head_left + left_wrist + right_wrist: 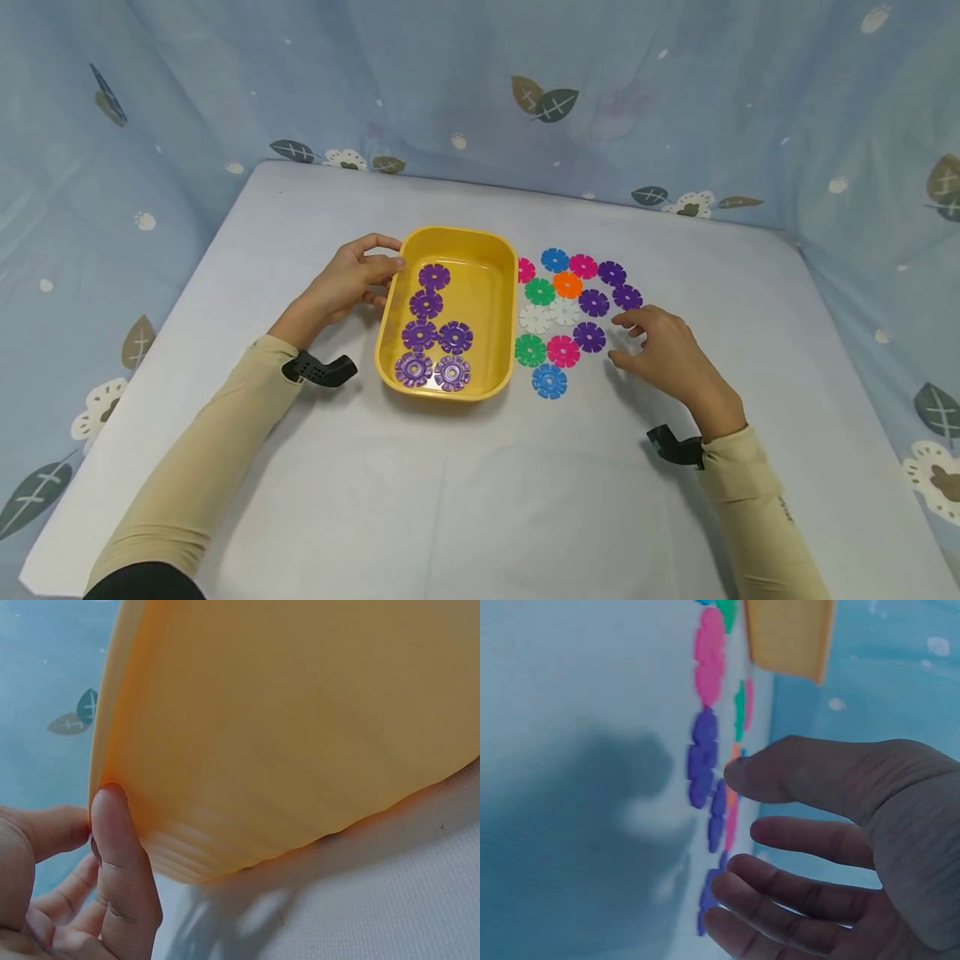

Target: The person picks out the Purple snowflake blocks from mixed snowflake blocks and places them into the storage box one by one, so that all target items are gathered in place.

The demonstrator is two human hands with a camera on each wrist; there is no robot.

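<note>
A yellow plastic tray (491,317) stands on the white table, with several purple snowflake-shaped plastic discs (419,335) lying along its left side. At the tray's upper left edge my left hand (347,279) holds the rim; the left wrist view shows the thumb (120,847) against the outer wall and the index finger at the rim. My right hand (667,354) hovers with fingers loosely bent and nothing between them. Just left of its fingertips lie a purple disc (589,337) and another purple disc (627,297) on the table.
To the tray's right more discs lie flat in a cluster: blue (550,382), pink (563,351), green (530,350), white (536,318) and orange (567,285). A blue patterned curtain (450,75) borders the table (480,500) at the back and sides.
</note>
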